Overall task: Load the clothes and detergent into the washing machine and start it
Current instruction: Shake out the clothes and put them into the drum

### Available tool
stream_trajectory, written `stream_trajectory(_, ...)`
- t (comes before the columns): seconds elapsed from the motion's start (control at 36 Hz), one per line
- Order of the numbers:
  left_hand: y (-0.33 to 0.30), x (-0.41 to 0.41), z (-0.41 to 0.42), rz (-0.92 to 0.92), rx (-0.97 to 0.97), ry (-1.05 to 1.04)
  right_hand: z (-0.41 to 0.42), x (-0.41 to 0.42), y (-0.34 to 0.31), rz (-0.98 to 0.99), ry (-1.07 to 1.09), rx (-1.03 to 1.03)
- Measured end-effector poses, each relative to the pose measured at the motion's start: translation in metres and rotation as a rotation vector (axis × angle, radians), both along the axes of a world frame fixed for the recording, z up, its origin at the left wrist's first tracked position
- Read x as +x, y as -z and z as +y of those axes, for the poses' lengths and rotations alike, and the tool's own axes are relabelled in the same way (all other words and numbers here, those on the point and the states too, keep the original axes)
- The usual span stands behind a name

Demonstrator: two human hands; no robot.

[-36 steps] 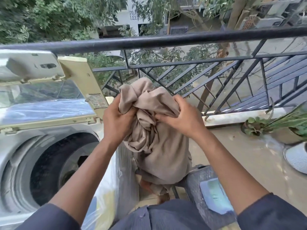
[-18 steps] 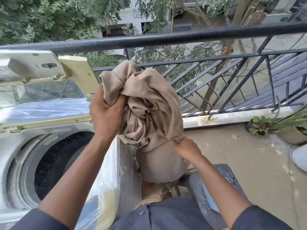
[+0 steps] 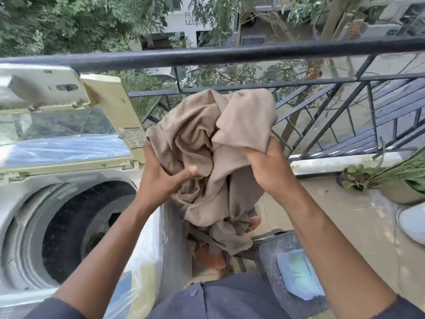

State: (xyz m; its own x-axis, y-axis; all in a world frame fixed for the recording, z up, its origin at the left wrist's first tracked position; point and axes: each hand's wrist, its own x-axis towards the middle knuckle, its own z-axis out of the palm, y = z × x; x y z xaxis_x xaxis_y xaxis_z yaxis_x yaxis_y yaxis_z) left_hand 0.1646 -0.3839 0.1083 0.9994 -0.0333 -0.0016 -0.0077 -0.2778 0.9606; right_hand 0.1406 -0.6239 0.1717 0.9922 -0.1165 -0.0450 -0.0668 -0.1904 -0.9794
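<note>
I hold a bunched beige cloth garment (image 3: 220,153) up in front of me with both hands, to the right of the machine and not over its opening. My left hand (image 3: 161,180) grips the garment's left side, fingers buried in the folds and the thumb pressed across the front. My right hand (image 3: 266,166) clutches a gathered fold on the right side, fingers curled into the fabric. The garment's lower end hangs down toward the floor between the machine and a grey speckled stool (image 3: 273,252).

The white top-loading washing machine (image 3: 20,203) stands at my left, its side wrapped in clear plastic film. Its dark round drum (image 3: 76,229) is exposed; I cannot tell whether anything lies inside. The cream-framed glass lid (image 3: 64,125) is raised and leans back toward the black metal balcony railing (image 3: 230,55). A pale blue flat packet (image 3: 299,272) lies on the stool; I cannot read what it is.

The floor is beige tile (image 3: 340,219), dappled with light. A potted green plant (image 3: 388,180) sits by the low ledge at right, near a white ribbed round object (image 3: 414,224) cut off by the edge. Beyond the railing are trees and buildings.
</note>
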Motion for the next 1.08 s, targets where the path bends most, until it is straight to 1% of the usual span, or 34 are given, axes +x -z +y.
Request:
stream_trajectory(0.06,-0.001,0.003,-0.002,-0.014,-0.09,0.124,0.005,0.001,-0.006,-0.078,-0.018,0.081)
stream_trajectory(0.11,-0.006,0.006,-0.006,-0.03,-0.088,0.14,0.011,0.006,-0.01,-0.165,-0.02,0.1)
stream_trajectory(0.17,-0.014,0.007,-0.014,-0.057,-0.032,0.126,0.017,0.014,-0.011,-0.176,-0.053,0.109)
stream_trajectory(0.25,-0.019,0.009,-0.029,-0.18,0.107,0.132,0.028,0.02,-0.005,-0.127,-0.112,0.15)
stream_trajectory(0.31,-0.018,0.01,-0.036,-0.224,0.203,0.124,0.033,0.025,-0.001,-0.128,-0.131,0.117)
stream_trajectory(0.36,-0.015,0.01,-0.041,-0.232,0.285,0.097,0.031,0.03,0.003,-0.135,-0.112,0.079)
stream_trajectory(0.42,-0.011,0.008,-0.046,-0.231,0.375,0.047,0.026,0.035,0.006,-0.095,-0.098,0.096)
stream_trajectory(0.47,-0.005,0.007,-0.047,-0.213,0.397,0.026,0.019,0.037,0.012,-0.046,-0.08,0.09)
stream_trajectory(0.53,0.001,0.008,-0.046,-0.208,0.403,0.017,0.013,0.037,0.018,-0.024,-0.043,0.04)
stream_trajectory(0.64,0.006,0.007,-0.046,-0.21,0.376,-0.022,0.008,0.035,0.024,0.011,0.022,-0.009)
stream_trajectory(0.75,0.003,0.013,-0.045,-0.186,0.35,-0.09,-0.002,0.032,0.03,0.035,0.122,0.008)
stream_trajectory(0.86,-0.005,0.029,-0.035,-0.166,0.217,-0.177,-0.019,0.036,0.042,0.069,0.263,0.037)
stream_trajectory(0.97,-0.02,0.045,-0.024,-0.217,0.135,-0.252,-0.041,0.042,0.047,0.106,0.413,-0.128)
stream_trajectory(1.08,-0.032,0.047,-0.021,-0.285,0.075,-0.313,-0.055,0.047,0.041,0.065,0.502,-0.304)
